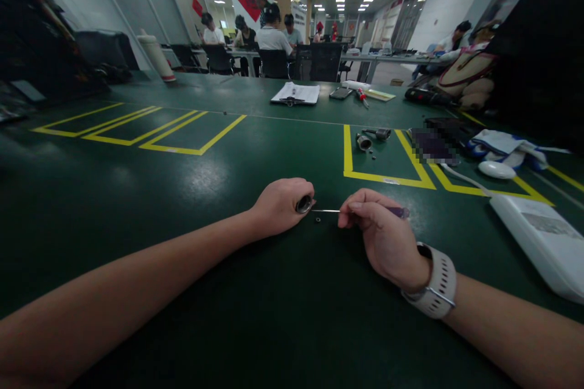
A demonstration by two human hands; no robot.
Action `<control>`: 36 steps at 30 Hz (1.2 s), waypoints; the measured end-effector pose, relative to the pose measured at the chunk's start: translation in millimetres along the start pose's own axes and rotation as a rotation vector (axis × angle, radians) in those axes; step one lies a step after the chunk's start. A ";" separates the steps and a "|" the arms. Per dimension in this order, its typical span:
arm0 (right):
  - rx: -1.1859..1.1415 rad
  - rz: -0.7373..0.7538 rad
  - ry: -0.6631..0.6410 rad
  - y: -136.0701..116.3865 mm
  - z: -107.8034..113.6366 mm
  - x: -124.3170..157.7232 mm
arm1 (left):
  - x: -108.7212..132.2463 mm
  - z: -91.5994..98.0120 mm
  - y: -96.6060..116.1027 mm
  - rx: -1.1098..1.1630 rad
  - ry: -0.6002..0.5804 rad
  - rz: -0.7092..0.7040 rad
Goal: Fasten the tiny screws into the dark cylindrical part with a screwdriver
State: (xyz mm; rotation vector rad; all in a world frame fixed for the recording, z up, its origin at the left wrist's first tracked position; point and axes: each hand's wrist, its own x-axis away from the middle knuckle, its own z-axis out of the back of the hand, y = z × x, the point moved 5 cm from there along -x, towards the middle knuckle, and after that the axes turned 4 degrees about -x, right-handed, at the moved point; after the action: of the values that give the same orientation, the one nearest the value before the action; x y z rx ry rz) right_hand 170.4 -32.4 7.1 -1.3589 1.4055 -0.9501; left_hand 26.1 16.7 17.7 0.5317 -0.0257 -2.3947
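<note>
- Left hand closes around a hollow metal part, at the green table
- Right hand pinches a thin screwdriver, tip at the part (contact unclear)
- A small dark ring lies near the tip

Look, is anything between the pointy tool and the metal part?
Nothing visible: the tool in the right hand points at the metal part in the left hand. A small ring lies beside the tool.

From here I see a pale, perforated wristband behind the right hand, crossed by a metal bar. Both forearms are bare.
</note>
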 end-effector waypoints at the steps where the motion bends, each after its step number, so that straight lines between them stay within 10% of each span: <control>1: 0.014 0.011 -0.025 -0.3 -1.3 0.6 | -0.1 0.0 -0.3 0.004 0.003 0.002; 13: 0.178 0.032 -0.308 -3.1 -18.5 7.8 | 1.2 5.1 0.8 0.040 0.082 -0.005; 27: 0.446 0.158 -0.198 -17.5 -19.9 13.0 | 1.3 2.1 -0.2 0.097 0.044 -0.008; 36: -0.099 -0.163 -0.194 3.6 -12.6 -0.6 | 2.4 8.2 4.1 0.260 0.105 -0.101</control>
State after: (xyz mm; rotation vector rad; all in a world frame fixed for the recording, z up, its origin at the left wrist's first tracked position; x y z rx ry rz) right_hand 157.2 -32.4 7.1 -1.6140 1.2226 -0.8369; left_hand 23.8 11.0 25.0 0.7951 -0.2726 -2.4732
